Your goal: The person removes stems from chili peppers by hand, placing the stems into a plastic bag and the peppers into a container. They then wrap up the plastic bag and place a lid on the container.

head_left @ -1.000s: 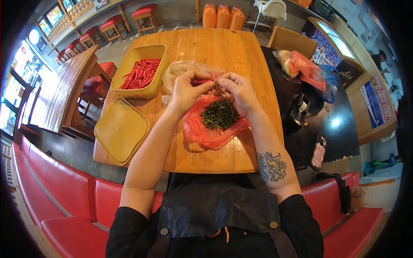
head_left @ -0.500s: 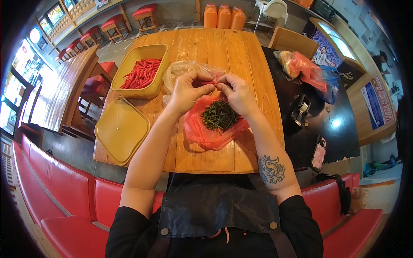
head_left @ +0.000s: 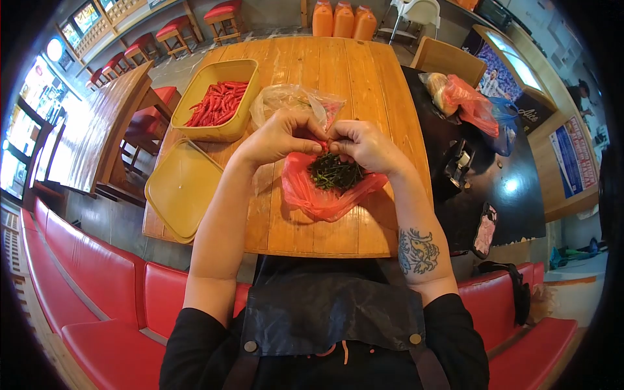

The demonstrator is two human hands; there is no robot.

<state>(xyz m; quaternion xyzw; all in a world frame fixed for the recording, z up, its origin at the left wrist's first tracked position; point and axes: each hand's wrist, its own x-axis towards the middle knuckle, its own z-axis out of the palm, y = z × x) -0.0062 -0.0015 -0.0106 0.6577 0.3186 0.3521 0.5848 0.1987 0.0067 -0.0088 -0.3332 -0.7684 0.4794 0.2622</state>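
Observation:
My left hand (head_left: 281, 138) pinches a small red chili pepper (head_left: 323, 144), most of it covered by the fingers. The fingertips of my right hand (head_left: 369, 147) close on the other end of the same chili, meeting the left fingertips. Just below both hands lies a pile of green chili stems (head_left: 335, 173) on an opened red plastic bag (head_left: 312, 200). Behind my left hand is a crumpled clear plastic bag (head_left: 276, 101) with something reddish inside its right part. A yellow plastic tub (head_left: 214, 135) to the left holds many red chilies (head_left: 220, 104).
The tub's yellow lid (head_left: 185, 192) rests on the left edge of the wooden table (head_left: 364, 71). At right, a black table (head_left: 513, 208) bears filled plastic bags (head_left: 471, 104), a dark tape dispenser (head_left: 457, 166) and a phone (head_left: 485, 231). Red bench seats (head_left: 97, 279) run along the near side.
Both hands have come down closer to the stem pile, still pinched together on the chili. The view has shifted slightly; the tub and bags stay in place.

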